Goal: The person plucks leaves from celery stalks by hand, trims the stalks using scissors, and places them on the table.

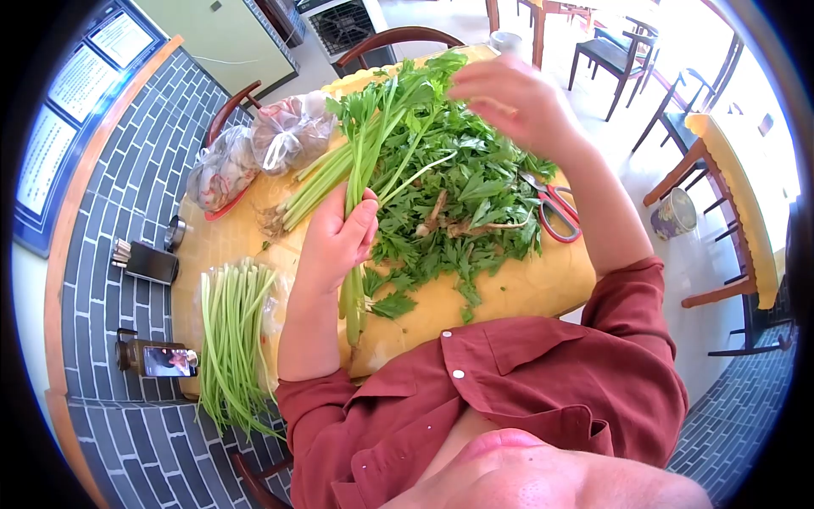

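Observation:
My left hand (333, 237) is wrapped round a small bunch of celery stalks (356, 174). The stalks stand tilted, their leafy tops pointing away from me and their lower ends hanging below my fist. My right hand (513, 97) is raised beside those tops, its fingers bent toward them. Motion blurs the fingers, so whether they grip a leaf cannot be made out. Under both hands spreads a big heap of celery leaves (475, 182), with pale roots (445, 222) lying on it. More uncut celery (297, 199), roots still on, rests left of the heap.
Red-handled scissors (560, 214) lie at the heap's right edge. Bare trimmed stalks (233, 339) are piled at the table's left edge, near a propped phone (170, 361) and a chopstick holder (151, 261). Two tied plastic bags (292, 131) sit at the back left of the yellow table (509, 293).

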The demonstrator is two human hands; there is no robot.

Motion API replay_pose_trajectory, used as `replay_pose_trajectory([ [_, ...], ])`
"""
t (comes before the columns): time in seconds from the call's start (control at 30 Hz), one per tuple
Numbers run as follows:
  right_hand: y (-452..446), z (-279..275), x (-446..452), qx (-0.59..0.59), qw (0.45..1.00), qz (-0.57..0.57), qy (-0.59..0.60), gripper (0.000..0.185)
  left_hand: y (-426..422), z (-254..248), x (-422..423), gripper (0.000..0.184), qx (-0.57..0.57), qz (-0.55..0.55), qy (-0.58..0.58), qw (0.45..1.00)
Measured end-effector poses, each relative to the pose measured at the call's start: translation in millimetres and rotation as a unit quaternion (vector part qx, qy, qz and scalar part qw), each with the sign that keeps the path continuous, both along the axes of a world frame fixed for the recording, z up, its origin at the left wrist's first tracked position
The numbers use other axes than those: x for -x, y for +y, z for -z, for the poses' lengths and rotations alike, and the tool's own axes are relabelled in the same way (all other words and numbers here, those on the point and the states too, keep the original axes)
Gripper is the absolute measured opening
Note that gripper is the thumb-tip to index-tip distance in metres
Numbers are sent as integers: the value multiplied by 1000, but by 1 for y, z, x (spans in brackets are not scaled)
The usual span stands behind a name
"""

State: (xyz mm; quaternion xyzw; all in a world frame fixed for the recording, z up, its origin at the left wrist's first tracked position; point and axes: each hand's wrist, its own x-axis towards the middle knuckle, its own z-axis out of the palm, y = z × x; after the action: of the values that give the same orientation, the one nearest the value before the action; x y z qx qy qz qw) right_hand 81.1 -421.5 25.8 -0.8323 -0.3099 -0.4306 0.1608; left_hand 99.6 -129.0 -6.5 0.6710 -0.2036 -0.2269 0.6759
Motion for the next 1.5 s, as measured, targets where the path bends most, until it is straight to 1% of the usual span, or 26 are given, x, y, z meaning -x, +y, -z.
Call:
replay_pose_trajectory([
  [0.1,20,-7,9,188,977,97,-24,32,-1,1,1,15,-15,2,-13,1000],
  [0.2,9,-3,-5,262,956,128,18,31,-2,5,2,18,-23,2,-38,999],
  [0.3,5,-4,-4,256,961,104,21,25,0,5,1,18,-20,5,-35,999],
  [0.4,-8,2,-9,230,970,64,49,18,-1,4,2,16,-22,5,-26,999],
  [0.53,-3,12,-4,106,985,70,114,10,-3,3,3,15,-29,13,-23,999],
  [0.6,2,18,-5,41,983,66,168,9,-2,4,3,16,-28,17,-19,999],
  [0.63,4,20,-5,30,984,67,162,9,-2,4,2,16,-25,19,-17,999],
  [0.7,6,23,-6,9,986,68,151,9,-1,4,2,16,-22,19,-13,999],
  [0.8,4,25,-9,21,984,80,160,10,-2,4,2,17,-19,16,-14,1000],
  [0.9,3,30,-13,53,985,130,103,12,-4,8,2,17,-11,12,-17,1000],
  [0.93,6,25,-12,-16,978,139,154,13,-7,8,3,17,-9,7,-13,1000],
  [1.0,12,10,-9,-153,942,155,254,14,-9,9,4,17,-8,4,-2,1000],
  [1.03,10,11,-13,-178,937,152,261,14,-10,9,4,16,-7,4,4,1000],
  [1.07,7,14,-19,-131,946,209,209,15,-10,8,4,16,-7,3,9,1000],
  [1.13,0,25,-31,-37,943,316,103,19,-7,7,4,16,0,2,10,1000],
  [1.23,-15,28,-31,4,963,221,158,23,-2,4,2,16,5,4,3,1000],
  [1.33,-10,15,-23,-27,988,147,-40,23,-1,5,0,17,6,12,7,1000],
  [1.37,1,8,-12,-76,988,132,-14,21,-2,6,0,17,5,16,10,1000],
  [1.47,14,18,-12,-72,996,47,9,21,-5,5,4,17,-3,11,14,1000],
  [1.5,19,29,-17,-97,993,53,40,24,-5,5,6,15,-8,15,13,1000],
])
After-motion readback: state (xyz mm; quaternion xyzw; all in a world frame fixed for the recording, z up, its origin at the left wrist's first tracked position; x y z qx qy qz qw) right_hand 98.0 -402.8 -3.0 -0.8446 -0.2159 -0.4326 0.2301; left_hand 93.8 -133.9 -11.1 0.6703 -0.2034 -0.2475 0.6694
